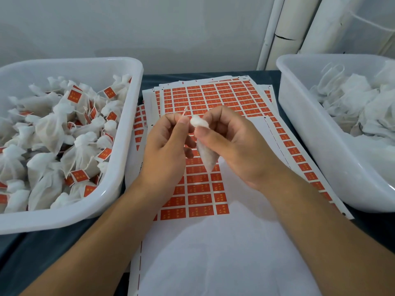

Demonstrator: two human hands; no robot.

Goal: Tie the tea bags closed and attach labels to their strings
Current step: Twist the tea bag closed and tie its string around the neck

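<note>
1. The right hand pinches a tea bag at its gathered neck, thumb in front and fingers curled behind; the bag hangs point-down over the label sheets, between the two tubs.
2. The left hand has its thumb and forefinger closed on a small red label, seen edge-on and just beside the bag's tuft. The string itself is too fine to make out.
3. The step in hand looks to be fixing the label to the string. To do it well, keep the neck pinched firmly so the tie does not slacken.
4. Lay the string along the label's middle before folding, so both sticky halves meet squarely with no glue exposed.
5. Press the fold from the string outward, then give a light tug to check that it holds.
6. Finished, labelled bags fill the left tub; unlabelled ones lie in the right tub. This bag likely joins the left pile.
</note>
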